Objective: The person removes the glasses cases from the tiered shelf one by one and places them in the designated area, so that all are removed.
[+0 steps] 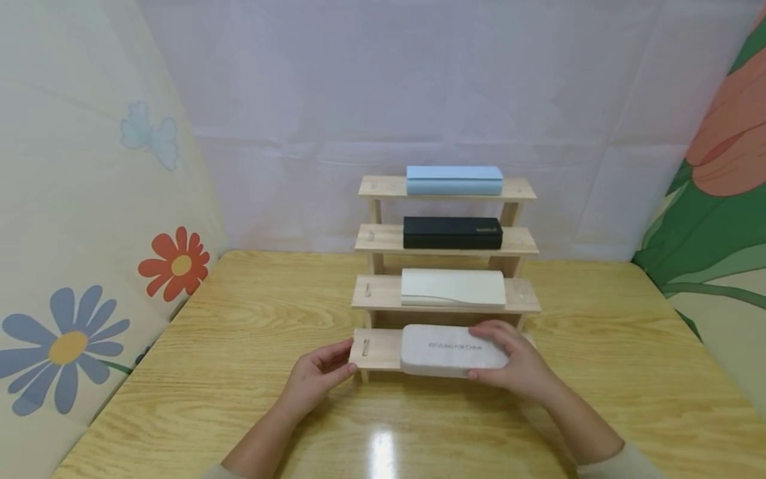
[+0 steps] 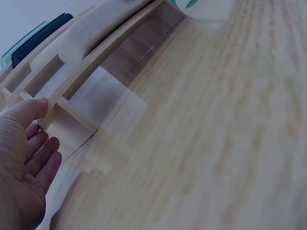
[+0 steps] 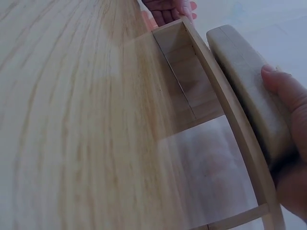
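A stepped wooden display stand [image 1: 377, 349] stands on the table, with its shelves rising toward the back. My left hand [image 1: 320, 378] pinches the left end of the lowest shelf between thumb and fingers. On that shelf is a white glasses case [image 1: 449, 347] with rounded corners and dark lettering on top. My right hand [image 1: 517, 359] grips the right end of this case, thumb at the front and fingers over the top and back. The right wrist view shows the case [image 3: 249, 86] close over the shelf, with a dark gap along its lower side.
Higher shelves carry a cream glasses case [image 1: 453, 287] with a curved flap, a black case [image 1: 453, 233] and, topmost, a light blue case [image 1: 455, 181]. The wood-grain table [image 1: 251, 313] meets a white cloth backdrop [image 1: 299, 100]. Flower-printed panels [image 1: 84, 219] flank both sides.
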Demonstrator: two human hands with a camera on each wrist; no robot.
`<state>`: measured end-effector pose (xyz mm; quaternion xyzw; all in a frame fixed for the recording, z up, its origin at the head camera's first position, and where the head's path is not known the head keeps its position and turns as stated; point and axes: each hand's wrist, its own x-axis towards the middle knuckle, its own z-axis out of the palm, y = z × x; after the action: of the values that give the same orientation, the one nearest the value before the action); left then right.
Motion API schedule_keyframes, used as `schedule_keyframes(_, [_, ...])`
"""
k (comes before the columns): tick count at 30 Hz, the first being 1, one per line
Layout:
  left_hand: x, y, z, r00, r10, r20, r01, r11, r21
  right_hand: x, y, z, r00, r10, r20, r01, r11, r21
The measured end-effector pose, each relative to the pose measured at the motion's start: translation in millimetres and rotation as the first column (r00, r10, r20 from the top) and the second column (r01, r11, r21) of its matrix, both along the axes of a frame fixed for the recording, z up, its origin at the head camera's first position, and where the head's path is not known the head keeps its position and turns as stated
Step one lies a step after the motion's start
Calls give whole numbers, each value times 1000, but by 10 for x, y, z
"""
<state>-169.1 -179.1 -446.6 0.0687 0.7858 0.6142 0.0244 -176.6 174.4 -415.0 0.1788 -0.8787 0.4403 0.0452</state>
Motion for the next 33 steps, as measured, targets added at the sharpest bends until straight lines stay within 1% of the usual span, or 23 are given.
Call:
schedule_keyframes(6, [-1, 1, -8, 1000, 1, 8, -1, 1000, 7, 15, 42, 59, 1000, 4, -21, -4, 1000, 11])
schedule_keyframes(10, [1, -1, -13, 1000, -11, -1, 11, 1000, 7, 25, 69, 124, 999, 15, -30, -15, 1000, 17])
schedule_keyframes(15, [-8, -2, -15, 1000, -8, 17, 8, 1000, 29, 40, 106, 222, 998, 22, -51, -21, 999, 37])
schedule_keyframes(22, [-12, -5, -15, 1000, -27, -8, 28, 999, 32, 53, 150, 346, 1000, 30, -2, -30, 999, 20])
schedule_keyframes(29, [-11, -6, -15, 1000, -25, 3, 25, 999, 44, 24, 246, 467, 999, 42, -33, -40, 998, 55])
schedule_keyframes(33, [-14, -10, -24, 1000, -25, 3, 25, 999, 47, 13, 301, 580, 999, 33, 25, -35, 997, 72])
